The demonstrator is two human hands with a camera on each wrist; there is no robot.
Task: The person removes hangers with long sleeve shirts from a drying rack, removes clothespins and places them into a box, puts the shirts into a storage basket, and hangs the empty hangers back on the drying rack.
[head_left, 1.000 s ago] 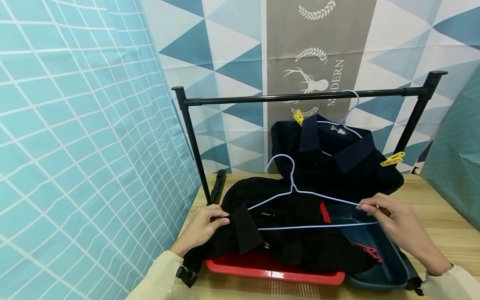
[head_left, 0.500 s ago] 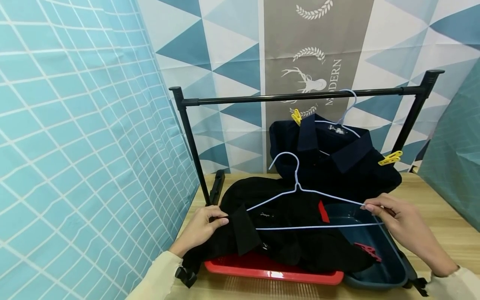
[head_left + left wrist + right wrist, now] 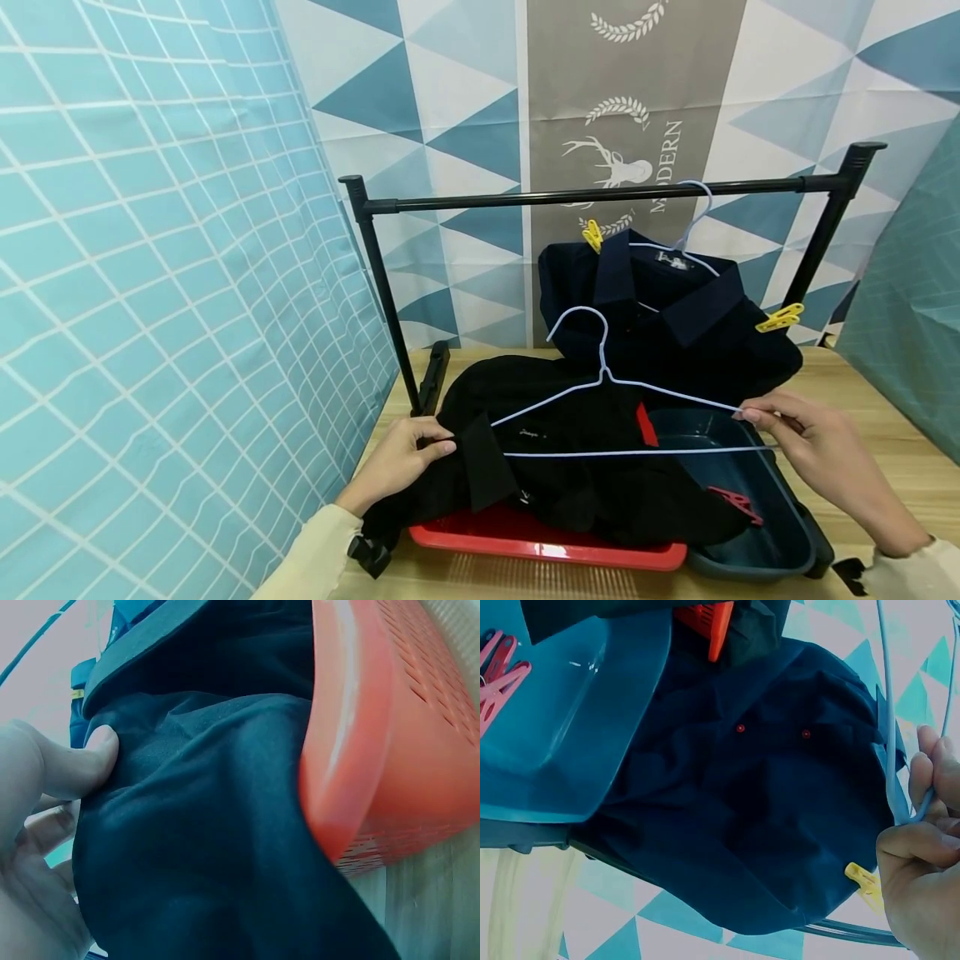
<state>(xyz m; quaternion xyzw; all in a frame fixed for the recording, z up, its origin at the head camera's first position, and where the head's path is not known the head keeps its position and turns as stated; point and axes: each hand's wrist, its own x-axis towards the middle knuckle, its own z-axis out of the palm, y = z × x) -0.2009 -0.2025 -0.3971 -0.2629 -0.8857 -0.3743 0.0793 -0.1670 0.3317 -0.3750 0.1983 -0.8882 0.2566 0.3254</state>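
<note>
With thumb and fingers, my left hand [image 3: 401, 457] pinches the shoulder of a black collared shirt [image 3: 592, 483], beside its turned-up collar. The shirt lies heaped over a red basket [image 3: 547, 548]. My right hand [image 3: 813, 458] pinches the right end of a light blue wire hanger [image 3: 551, 398], whose hook points up. The hanger's left end passes behind the shirt's collar and is hidden there. In the left wrist view, the thumb presses on the black cloth [image 3: 202, 817]. In the right wrist view, fingers curl round the hanger's corner [image 3: 907, 814].
A dark navy shirt [image 3: 675, 333] hangs behind on another hanger from a black rack bar [image 3: 517, 198], with yellow clips [image 3: 780, 317] at its shoulders. At the right a dark blue basin [image 3: 757, 533] holds red clothespins [image 3: 737, 504]. Patterned curtains [image 3: 187, 250] stand left and behind.
My right hand and the hanger have shifted slightly to the right, so the hook stands further right. The left hand keeps its pinch on the black shirt, nearly still.
</note>
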